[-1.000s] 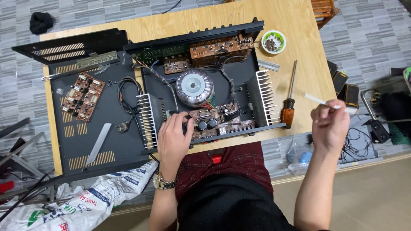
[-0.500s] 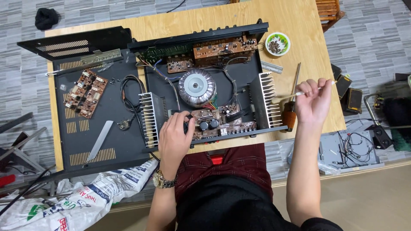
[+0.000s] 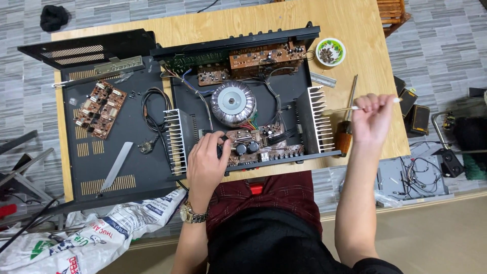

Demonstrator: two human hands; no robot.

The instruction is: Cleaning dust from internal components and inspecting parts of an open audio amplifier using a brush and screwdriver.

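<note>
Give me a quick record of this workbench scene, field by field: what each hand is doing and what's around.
Left hand: left hand rests on the circuit board at the front of the open amplifier
Right hand: right hand pinches a thin white stick
Beside right hand: screwdriver lying on the wooden table
Inside amplifier: round transformer
Far corner: small bowl
Left side: removed cover with loose board

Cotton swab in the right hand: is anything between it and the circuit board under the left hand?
Yes. The cotton swab in the right hand is outside the open chassis. The right finned heatsink stands between it and the circuit board by the left hand.
</note>
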